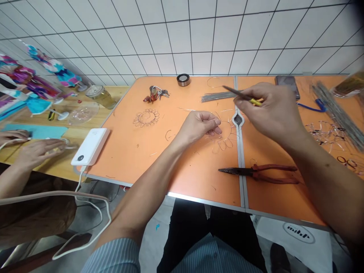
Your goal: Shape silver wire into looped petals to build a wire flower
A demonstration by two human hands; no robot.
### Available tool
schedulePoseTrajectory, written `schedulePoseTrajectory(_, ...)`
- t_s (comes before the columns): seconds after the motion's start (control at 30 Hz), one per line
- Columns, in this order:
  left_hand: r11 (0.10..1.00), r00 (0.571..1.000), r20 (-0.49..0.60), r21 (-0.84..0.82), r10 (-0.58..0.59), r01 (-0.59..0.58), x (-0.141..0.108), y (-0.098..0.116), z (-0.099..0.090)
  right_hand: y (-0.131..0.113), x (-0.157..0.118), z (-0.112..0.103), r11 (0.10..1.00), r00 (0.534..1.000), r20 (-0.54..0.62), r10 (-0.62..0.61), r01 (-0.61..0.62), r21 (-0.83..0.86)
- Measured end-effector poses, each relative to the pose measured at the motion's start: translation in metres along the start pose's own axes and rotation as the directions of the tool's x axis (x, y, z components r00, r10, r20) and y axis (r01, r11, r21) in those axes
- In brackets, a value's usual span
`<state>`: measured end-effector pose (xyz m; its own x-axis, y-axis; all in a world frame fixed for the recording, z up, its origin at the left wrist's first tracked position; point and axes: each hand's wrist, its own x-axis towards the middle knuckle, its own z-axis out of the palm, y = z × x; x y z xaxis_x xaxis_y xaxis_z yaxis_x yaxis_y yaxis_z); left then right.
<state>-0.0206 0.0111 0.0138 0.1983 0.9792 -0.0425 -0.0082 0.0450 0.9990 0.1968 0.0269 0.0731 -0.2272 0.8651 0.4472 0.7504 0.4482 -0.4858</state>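
Note:
My left hand (pixel 200 127) is closed in a pinch on a looped wire ring (pixel 226 142), thin and copper-coloured, just above the orange table. Raised to the right, my right hand (pixel 269 108) is wrapped round a pointed tool (pixel 233 91) with a dark tip and a yellow grip; its exact kind is hidden by my fingers. A second wire ring (pixel 146 118) with petal-like loops lies on the table to the left. Below my right hand rest needle-nose pliers (pixel 257 172) with red handles, across the table's metal seam. A bundle of straight wires (pixel 217 96) lies behind my hands.
A tape roll (pixel 183 79) and keys (pixel 160 93) are at the back. Right are a phone (pixel 287 85), wire rods (pixel 341 117) and tangled wire (pixel 325 134). A white power bank (pixel 91 147) with a cable sits left, near a co-worker's hands (pixel 40 151).

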Motion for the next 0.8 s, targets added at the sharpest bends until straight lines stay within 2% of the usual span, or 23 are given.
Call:
schedulePoseTrajectory(0.1, 1.0, 1.0, 0.018, 0.023, 0.007, -0.007, 0.0, 0.001, -0.001, 0.001, 0.005, -0.015, 0.99, 0.986, 0.13, 0.103, -0.114, 0.081)
schedulePoseTrajectory(0.2, 0.998, 0.999, 0.029, 0.05, 0.023, -0.024, 0.0, -0.001, -0.002, 0.004, 0.006, -0.019, 0.984, 0.962, 0.243, 0.127, -0.154, 0.095)
schedulePoseTrajectory(0.4, 0.995, 0.997, 0.044, 0.079, 0.056, -0.059, 0.0, -0.004, -0.004, 0.005, 0.009, -0.02, 0.984, 0.939, 0.306, 0.155, -0.176, 0.042)
schedulePoseTrajectory(0.5, 0.992, 0.997, 0.049, 0.099, 0.068, -0.072, -0.001, -0.004, -0.004, 0.005, 0.01, -0.022, 0.989, 0.935, 0.334, 0.118, -0.141, 0.045)
schedulePoseTrajectory(0.8, 0.981, 0.994, 0.07, 0.172, 0.078, -0.089, -0.002, -0.004, -0.002, 0.018, 0.011, -0.012, 0.996, 0.923, 0.374, -0.086, 0.083, 0.025)
